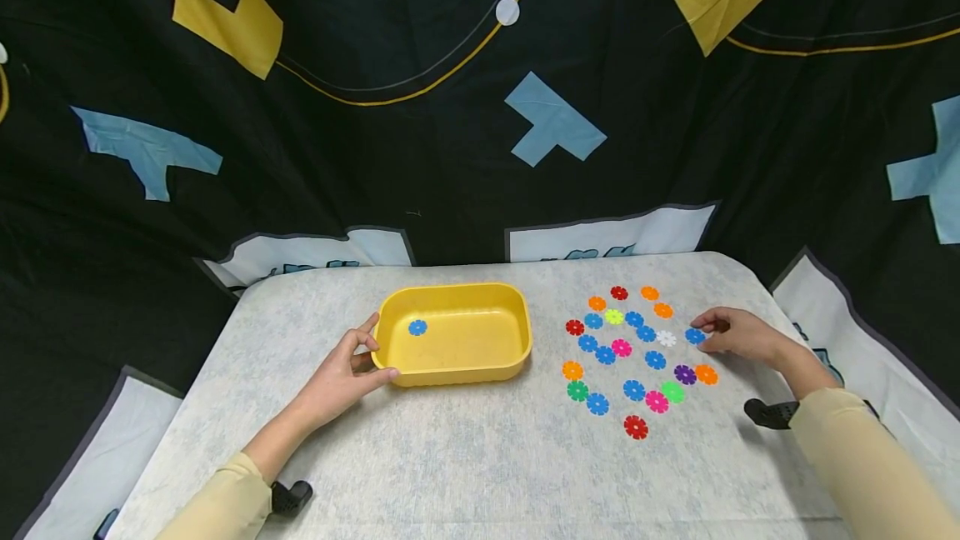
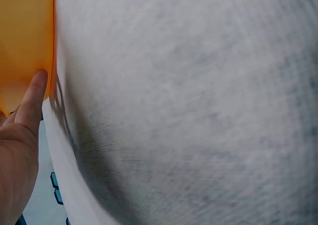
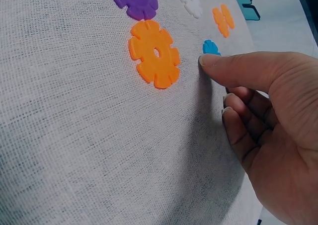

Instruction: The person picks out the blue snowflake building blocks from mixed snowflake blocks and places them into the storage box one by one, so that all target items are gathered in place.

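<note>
My left hand (image 1: 347, 367) holds the left end of a shallow yellow plastic tray (image 1: 463, 376), fingers at the end rim and thumb along the near side. In the left wrist view the thumb (image 2: 31, 103) lies against the tray's wall (image 2: 27, 41). One blue notched disc (image 1: 417, 327) lies inside, towards the left. At the right of the table my right hand (image 1: 738, 336) pinches another blue notched disc (image 1: 695, 336) between thumb and forefinger. Beside that hand are an orange disc (image 3: 154, 53) and a purple disc (image 3: 135, 0).
Several loose notched discs lie spread right of the tray, including a white disc (image 1: 666, 338), a green disc (image 1: 672, 392) and a red disc (image 1: 636, 427). A pale cloth covers the table (image 1: 480, 457). A black curtain (image 1: 420, 182) hangs behind it.
</note>
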`<action>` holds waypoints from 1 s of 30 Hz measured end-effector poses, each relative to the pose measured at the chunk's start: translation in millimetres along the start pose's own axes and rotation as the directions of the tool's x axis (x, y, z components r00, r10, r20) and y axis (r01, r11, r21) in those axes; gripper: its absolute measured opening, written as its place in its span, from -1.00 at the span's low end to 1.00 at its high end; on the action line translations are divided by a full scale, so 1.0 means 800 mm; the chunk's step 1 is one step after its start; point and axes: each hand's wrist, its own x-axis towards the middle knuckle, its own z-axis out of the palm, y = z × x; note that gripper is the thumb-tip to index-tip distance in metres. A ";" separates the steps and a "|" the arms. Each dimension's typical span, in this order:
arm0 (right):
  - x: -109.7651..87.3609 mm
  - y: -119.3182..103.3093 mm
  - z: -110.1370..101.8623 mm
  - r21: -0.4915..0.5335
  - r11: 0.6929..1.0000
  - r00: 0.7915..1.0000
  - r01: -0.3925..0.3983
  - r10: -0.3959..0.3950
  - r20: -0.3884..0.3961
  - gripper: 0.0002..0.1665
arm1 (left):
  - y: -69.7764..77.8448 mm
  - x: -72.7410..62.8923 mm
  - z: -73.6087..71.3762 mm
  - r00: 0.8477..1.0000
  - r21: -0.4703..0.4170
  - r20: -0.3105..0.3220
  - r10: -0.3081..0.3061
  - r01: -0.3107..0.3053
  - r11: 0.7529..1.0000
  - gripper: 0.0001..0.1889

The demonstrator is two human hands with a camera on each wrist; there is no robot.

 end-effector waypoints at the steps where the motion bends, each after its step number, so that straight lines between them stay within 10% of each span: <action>1: 0.001 0.001 0.000 -0.001 1.000 1.000 0.000 0.000 -0.001 -0.41 | -0.001 0.000 0.000 1.000 -0.004 -0.001 0.002 -0.002 1.000 -0.34; 30: 0.007 0.003 0.004 -0.020 1.000 1.000 0.002 -0.003 -0.027 -0.53 | -0.002 -0.003 0.001 1.000 -0.033 -0.006 0.004 -0.005 0.999 -0.37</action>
